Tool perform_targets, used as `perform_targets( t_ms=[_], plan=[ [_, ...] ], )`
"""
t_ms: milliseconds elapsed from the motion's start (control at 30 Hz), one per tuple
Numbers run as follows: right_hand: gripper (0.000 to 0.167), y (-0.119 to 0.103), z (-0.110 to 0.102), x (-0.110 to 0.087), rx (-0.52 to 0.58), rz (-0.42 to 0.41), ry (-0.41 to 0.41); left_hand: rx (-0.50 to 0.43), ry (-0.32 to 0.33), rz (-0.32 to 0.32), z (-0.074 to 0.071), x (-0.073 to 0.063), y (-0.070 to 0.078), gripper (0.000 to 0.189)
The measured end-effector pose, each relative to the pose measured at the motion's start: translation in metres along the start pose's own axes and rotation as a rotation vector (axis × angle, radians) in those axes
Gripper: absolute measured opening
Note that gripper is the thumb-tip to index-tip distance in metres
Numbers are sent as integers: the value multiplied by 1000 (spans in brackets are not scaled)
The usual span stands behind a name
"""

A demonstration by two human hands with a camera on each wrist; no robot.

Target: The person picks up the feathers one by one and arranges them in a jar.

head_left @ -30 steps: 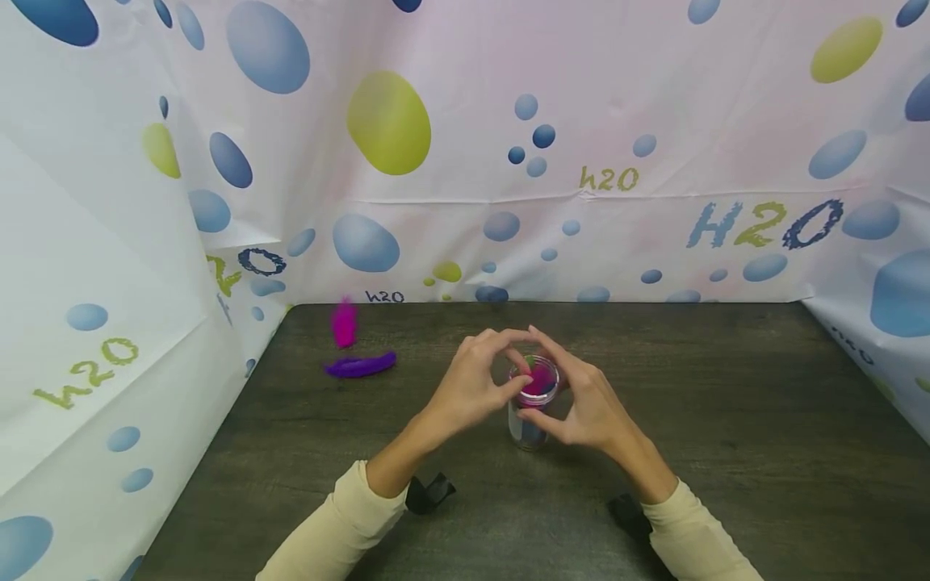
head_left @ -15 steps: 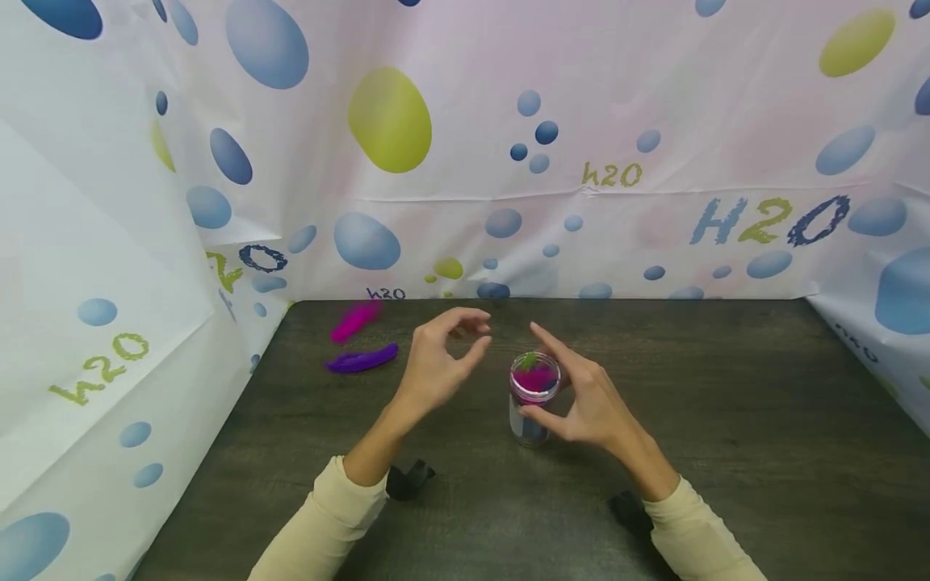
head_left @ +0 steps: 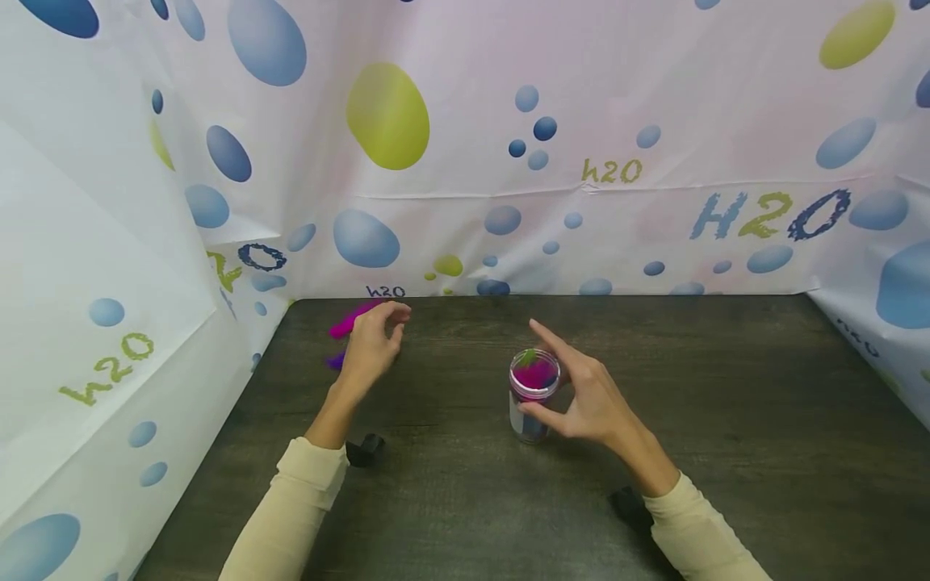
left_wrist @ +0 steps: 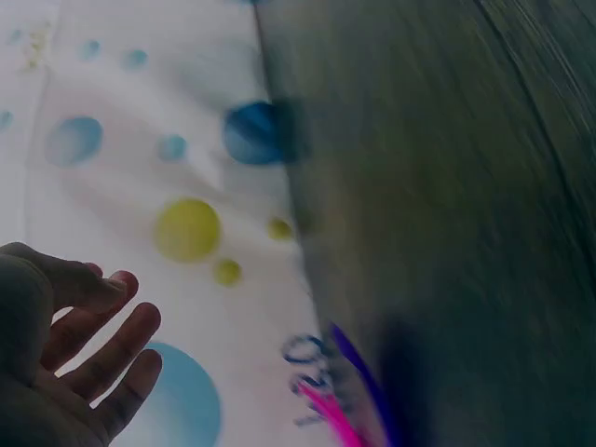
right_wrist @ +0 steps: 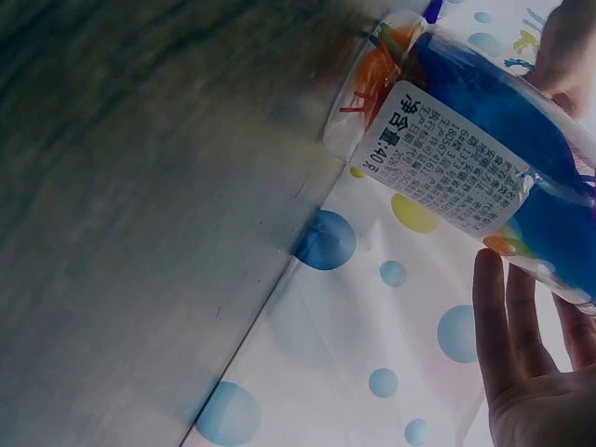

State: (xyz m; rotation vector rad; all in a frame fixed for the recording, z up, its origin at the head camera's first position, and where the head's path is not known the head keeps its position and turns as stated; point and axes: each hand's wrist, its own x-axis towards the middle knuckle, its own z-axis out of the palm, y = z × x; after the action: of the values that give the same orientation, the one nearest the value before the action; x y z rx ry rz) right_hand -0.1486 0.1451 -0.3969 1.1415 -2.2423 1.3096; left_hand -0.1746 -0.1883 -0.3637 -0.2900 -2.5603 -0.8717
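Note:
A clear jar (head_left: 529,415) with bright feathers inside stands uncapped on the table; magenta and green show at its mouth. My right hand (head_left: 592,402) holds it near the top, thumb in front and fingers behind. In the right wrist view the jar (right_wrist: 494,102) has a white printed label, with blue and orange feathers behind the plastic. Over at the left, my left hand (head_left: 369,347) is above two loose feathers, holding nothing, fingers loosely bent. Of these, the magenta feather (head_left: 349,324) shows in part; the purple feather (head_left: 336,361) is mostly hidden behind the hand.
The dark wooden table (head_left: 690,387) reaches back to a white sheet (head_left: 465,121) with blue and green spots, which also lines the left and right sides. A black strap (head_left: 366,450) hangs at the left wrist.
My left hand has moved from the jar's mouth leftward to the loose feathers. The magenta feather has turned from upright to slanting. The right hand has stayed at the jar.

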Motion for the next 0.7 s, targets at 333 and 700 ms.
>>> perform_targets(
  t_ms=[333,700],
  plan=[
    [104,1,-1,0,5,-5,6,173,-233,-138,5,5,-42,41],
    [105,2,-1,-1,6,-6,6,197,-344,-216,12,9,-68,44]
  ],
)
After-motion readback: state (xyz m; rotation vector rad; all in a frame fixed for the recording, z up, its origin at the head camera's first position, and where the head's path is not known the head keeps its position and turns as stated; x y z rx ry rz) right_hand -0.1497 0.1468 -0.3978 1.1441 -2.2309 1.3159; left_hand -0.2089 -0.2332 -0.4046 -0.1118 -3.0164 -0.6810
